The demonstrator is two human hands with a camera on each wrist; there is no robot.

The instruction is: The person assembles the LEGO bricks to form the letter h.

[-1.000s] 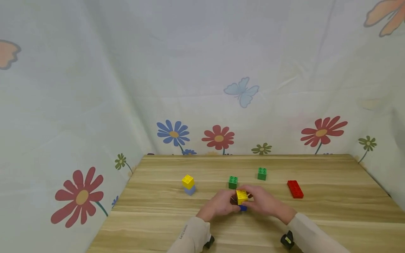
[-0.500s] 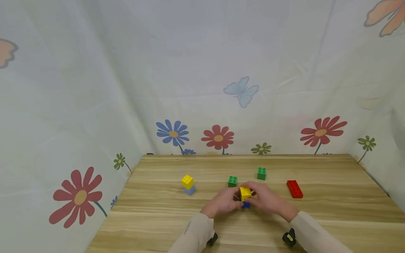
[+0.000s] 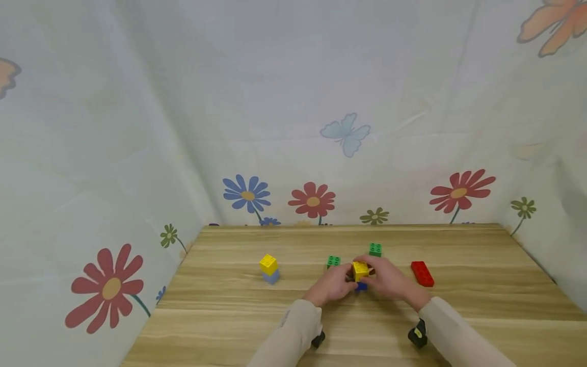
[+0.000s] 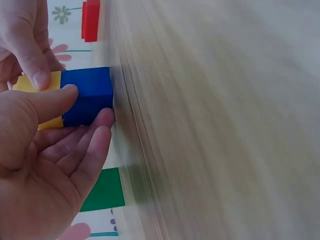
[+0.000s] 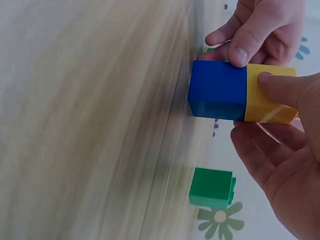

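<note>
A yellow brick (image 3: 360,271) sits on top of a dark blue brick (image 3: 361,286) between the two hands. The left hand (image 3: 334,284) holds the stack from the left; in the left wrist view its thumb lies on the blue brick (image 4: 87,95) near the seam. From the right, the right hand (image 3: 389,278) pinches the yellow brick, its thumb on the yellow face (image 5: 272,102) in the right wrist view. The two bricks meet flush, and the blue one's base is at the table surface.
Left of the hands stands another stack, a yellow brick (image 3: 268,264) on a light blue one (image 3: 271,277). Behind the hands are two green bricks (image 3: 334,261) (image 3: 375,250), partly hidden. A long red brick (image 3: 422,273) lies to the right on the wooden table (image 3: 220,316).
Both hands have moved away from the wearer and slightly right, with the yellow and dark blue stack between them. The head view has shifted a little.
</note>
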